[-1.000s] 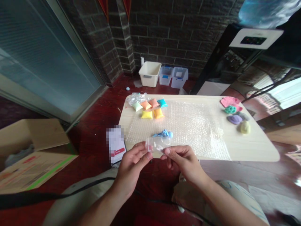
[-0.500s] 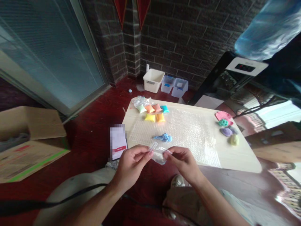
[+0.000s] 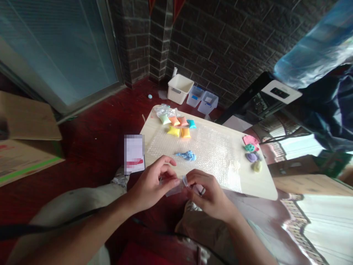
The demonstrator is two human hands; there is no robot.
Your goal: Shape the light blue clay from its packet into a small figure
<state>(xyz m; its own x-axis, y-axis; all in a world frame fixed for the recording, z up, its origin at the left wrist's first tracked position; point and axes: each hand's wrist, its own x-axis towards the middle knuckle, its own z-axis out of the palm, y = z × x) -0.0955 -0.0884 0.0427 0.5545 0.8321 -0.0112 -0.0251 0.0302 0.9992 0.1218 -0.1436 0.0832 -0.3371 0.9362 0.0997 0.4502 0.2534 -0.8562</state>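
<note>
A small clear plastic bag (image 3: pixel 175 190) is stretched between my two hands, just in front of the table's near edge. My left hand (image 3: pixel 154 180) pinches one side of it with the thumb against the lower fingers, while its index finger is raised. The fingers of my right hand (image 3: pixel 206 193) are curled closed on the bag's other end. Beyond them a blue lump of clay with a thin tail (image 3: pixel 189 155) lies on bubble wrap (image 3: pixel 212 147).
Several colored clay packets (image 3: pixel 174 131) lie at the table's (image 3: pixel 263 186) far left, by a crumpled clear bag (image 3: pixel 167 111). Shaped clay pieces (image 3: pixel 251 157) sit at the right. A phone-like screen (image 3: pixel 134 152) is at the left edge. A cardboard box (image 3: pixel 30 147) stands farther left.
The bag, held out flat a second ago, is now crumpled and lower between my hands. My left index finger has lifted off it. The whole view has tilted and shifted.
</note>
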